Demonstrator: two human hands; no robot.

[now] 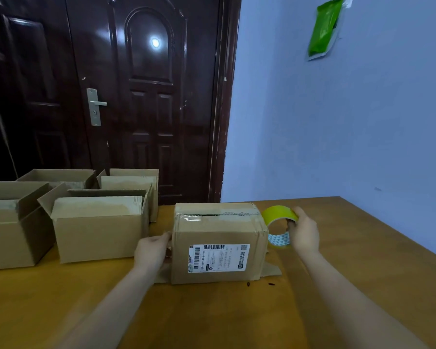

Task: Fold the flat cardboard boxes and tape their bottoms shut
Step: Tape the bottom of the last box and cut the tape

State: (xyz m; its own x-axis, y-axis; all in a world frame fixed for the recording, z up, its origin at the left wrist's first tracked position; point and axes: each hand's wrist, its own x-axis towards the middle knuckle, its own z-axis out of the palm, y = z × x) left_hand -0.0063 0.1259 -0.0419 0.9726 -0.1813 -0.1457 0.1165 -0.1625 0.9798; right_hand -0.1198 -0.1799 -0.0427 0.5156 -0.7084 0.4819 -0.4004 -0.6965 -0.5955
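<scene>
A cardboard box (pixel 219 238) with a white shipping label stands upside down in the middle of the wooden table (pixel 212 318), its taped bottom facing up and its open flaps spread on the table. My left hand (pixel 151 251) presses against the box's left side with the fingers at its edge. My right hand (pixel 303 231) grips a yellow roll of tape (pixel 278 224) right beside the box's upper right corner, with the thumb inside the roll's core. Clear tape runs along the seam on the box's upturned face.
Several folded boxes (pixel 96 227) stand open side up at the table's left. Behind the table is a dark wooden door (pixel 146 96). A blue wall (pixel 337 122) runs along the right side, with a green packet (pixel 325 28) stuck high on it.
</scene>
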